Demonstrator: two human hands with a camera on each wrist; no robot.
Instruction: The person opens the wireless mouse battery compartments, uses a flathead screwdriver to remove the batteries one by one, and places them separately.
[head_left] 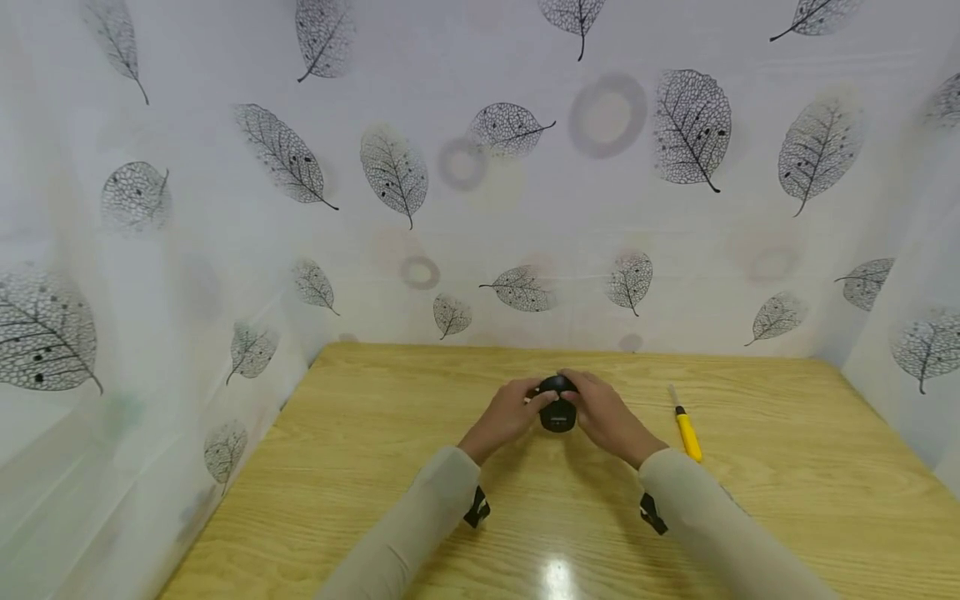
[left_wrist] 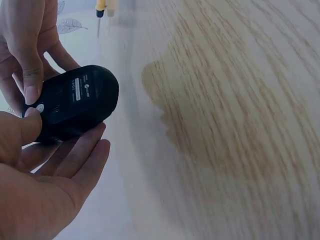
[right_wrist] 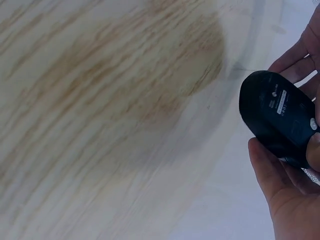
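A black computer mouse (head_left: 557, 413) is held up over the table between both hands, its underside turned toward the person. In the left wrist view, the mouse (left_wrist: 75, 102) shows a printed label and a small pale round spot near the thumbs. My left hand (head_left: 513, 414) grips its left side, the thumb on the underside and the fingers beneath. On the opposite side, my right hand (head_left: 603, 414) holds it with the thumb pressed on the underside. The right wrist view has the mouse (right_wrist: 277, 117) at the right edge, partly covered by fingers.
A screwdriver (head_left: 687, 433) with a yellow handle lies on the wooden table (head_left: 375, 433), right of the hands, its shaft pointing away. Behind and at the sides hangs a pale curtain (head_left: 480, 217) printed with dark leaves.
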